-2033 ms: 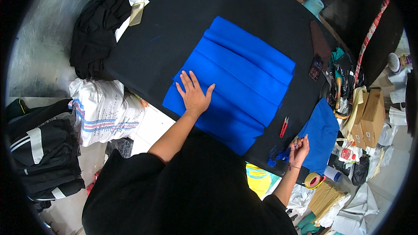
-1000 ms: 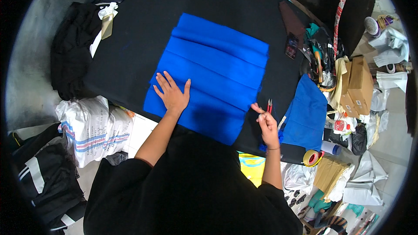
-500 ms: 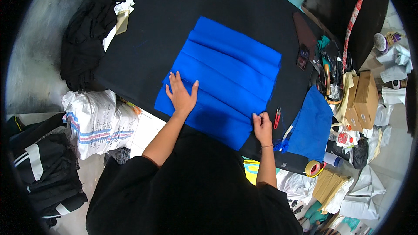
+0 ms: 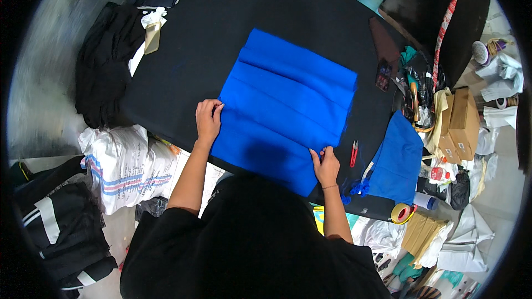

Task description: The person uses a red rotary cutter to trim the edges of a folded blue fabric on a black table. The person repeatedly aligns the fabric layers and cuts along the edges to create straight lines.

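Note:
A bright blue cloth (image 4: 288, 97) lies on the black-covered table, creased in bands that run across it. At its left edge my left hand (image 4: 208, 117) is closed, thumb and fingers pinching the cloth's border. My right hand (image 4: 326, 166) grips the opposite edge near the lower right corner, thumb and fingers bent on the fabric. Just right of that hand lie red-handled thread snips (image 4: 354, 154), apart from it. Farther right is a second, darker blue cloth piece (image 4: 394, 160) with a tuft of blue threads beside it.
Black fabric (image 4: 105, 63) and a phone (image 4: 152, 39) lie at the table's left edge. A tape roll (image 4: 400, 212) sits at the near right edge, below a basket of tools (image 4: 418, 97). Cardboard boxes (image 4: 464, 119) stand beyond; a white sack (image 4: 127, 166) stands at left.
My left hand has gone from lying spread on the cloth to pinching its left edge. My right hand has shifted slightly nearer me, and the lower left of the cloth has moved inward.

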{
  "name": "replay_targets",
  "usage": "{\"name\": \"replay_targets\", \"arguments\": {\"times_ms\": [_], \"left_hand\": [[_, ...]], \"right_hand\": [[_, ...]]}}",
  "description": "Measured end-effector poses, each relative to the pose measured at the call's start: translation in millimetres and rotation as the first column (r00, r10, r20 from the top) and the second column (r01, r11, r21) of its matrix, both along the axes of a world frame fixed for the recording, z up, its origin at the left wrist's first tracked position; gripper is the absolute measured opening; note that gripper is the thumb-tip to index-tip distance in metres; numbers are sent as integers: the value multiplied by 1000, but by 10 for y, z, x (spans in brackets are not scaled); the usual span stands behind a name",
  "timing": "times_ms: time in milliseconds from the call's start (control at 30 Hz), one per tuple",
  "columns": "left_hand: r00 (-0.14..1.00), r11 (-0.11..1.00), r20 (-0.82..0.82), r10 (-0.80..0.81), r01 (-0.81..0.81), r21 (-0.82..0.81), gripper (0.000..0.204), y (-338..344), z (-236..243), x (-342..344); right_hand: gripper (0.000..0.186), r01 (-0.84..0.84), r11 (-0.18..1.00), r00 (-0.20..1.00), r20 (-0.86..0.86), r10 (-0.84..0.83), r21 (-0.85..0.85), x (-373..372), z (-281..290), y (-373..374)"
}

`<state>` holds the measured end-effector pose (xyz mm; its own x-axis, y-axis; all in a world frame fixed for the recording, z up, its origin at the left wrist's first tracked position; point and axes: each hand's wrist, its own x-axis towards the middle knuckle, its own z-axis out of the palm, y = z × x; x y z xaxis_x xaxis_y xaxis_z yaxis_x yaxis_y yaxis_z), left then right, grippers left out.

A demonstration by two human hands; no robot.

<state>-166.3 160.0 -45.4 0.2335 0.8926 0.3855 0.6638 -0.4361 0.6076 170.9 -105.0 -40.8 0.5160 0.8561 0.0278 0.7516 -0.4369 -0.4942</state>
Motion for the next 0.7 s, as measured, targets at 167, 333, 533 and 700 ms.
{"name": "replay_targets", "arguments": {"times_ms": [167, 333, 533, 700], "left_hand": [[990, 998, -127, -68, 70, 9, 10, 24, 77, -11], [848, 874, -344, -403, 468, 131, 8, -92, 395, 110], [935, 934, 256, 244, -156, -321, 23, 208, -145, -186], [922, 917, -41, 385, -387, -95, 22, -58, 57, -103]], "right_hand": [[45, -6, 1000, 999, 49, 6, -7, 5, -30, -18], [43, -1, 999, 997, 80, -3, 39, -36, -22, -46], [44, 1, 1000, 996, 91, 1, -14, -27, -19, 50], [42, 4, 1000, 997, 73, -7, 30, -55, -7, 14]]}}
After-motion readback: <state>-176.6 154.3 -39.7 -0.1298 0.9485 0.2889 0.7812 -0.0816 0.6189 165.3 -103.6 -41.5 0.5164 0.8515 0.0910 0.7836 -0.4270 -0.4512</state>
